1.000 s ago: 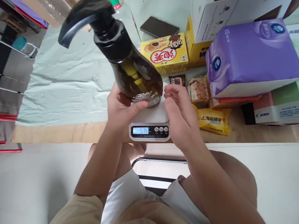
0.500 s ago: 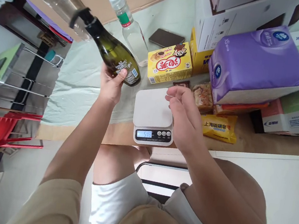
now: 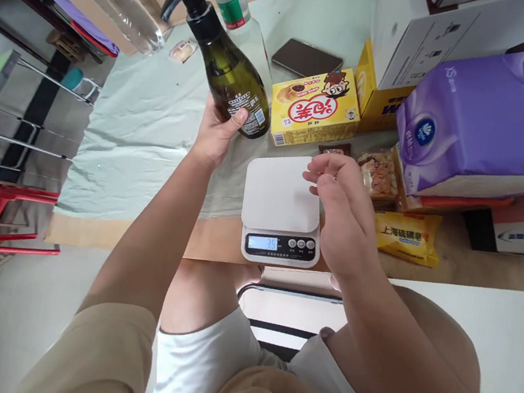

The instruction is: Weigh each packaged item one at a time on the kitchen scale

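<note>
Pump bottle [image 3: 242, 80] tilted in L hand [image 3: 219, 128], fingers wrapped round its lower part, thumb on the label; it's off the scale [image 3: 282, 193], up past its L side, nr the yellow box [image 3: 316, 108]. R hand [image 3: 346, 202] loosely curved, gripping nothing, at scale's R edge; can't tell if touching. Phone [image 3: 307, 58] behind box, soap pack [image 3: 407, 236] R of R hand.

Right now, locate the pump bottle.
In the head view, the pump bottle is in the left hand, left of centre, left of the cartoon box.
</note>
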The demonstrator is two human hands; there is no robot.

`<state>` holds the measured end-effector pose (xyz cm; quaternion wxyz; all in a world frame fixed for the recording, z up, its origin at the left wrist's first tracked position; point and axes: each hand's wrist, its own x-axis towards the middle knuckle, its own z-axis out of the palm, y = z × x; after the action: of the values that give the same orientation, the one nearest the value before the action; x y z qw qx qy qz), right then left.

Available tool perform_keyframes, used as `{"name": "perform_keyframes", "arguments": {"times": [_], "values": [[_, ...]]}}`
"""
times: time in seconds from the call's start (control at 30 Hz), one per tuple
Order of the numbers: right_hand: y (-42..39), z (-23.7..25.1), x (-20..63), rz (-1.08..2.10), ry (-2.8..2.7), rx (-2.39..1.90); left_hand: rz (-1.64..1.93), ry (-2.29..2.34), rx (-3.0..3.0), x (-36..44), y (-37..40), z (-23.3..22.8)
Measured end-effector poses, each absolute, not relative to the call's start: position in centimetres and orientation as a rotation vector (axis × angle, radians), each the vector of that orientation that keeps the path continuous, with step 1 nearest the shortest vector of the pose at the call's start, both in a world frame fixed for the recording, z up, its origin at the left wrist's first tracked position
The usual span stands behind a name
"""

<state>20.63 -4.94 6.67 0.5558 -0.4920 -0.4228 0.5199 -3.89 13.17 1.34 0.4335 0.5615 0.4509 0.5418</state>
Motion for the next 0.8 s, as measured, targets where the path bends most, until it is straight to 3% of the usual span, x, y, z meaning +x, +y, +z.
{"name": "perform_keyframes", "arguments": {"times": [0.17,0.23,0.37,0.5,0.67,0.8], "values": [[-5.0,7.1,20.6,1.186,-1.005,-1.155,1.869,1.374,1.242,-1.6,7.7,3.2],[-5.3,7.8,21.3,1.141,-0.991,-1.11,1.892,1.375,1.227,0.8,4.0,4.0],[-5.9,9.8,23.9,0.896,-0.864,-0.933,1.68,1.126,1.501,7.3,-1.4,5.5],[-5.5,11.3,27.2,0.556,-0.593,-0.878,1.369,1.127,1.408,14.0,-1.5,7.3],[-4.2,9.6,30.0,0.631,-0.465,-0.878,0.926,1.172,0.96,20.1,0.8,10.0],[-3.6,6.3,31.9,0.679,-0.707,-0.95,0.882,1.205,0.866,21.5,1.6,10.2]]}}
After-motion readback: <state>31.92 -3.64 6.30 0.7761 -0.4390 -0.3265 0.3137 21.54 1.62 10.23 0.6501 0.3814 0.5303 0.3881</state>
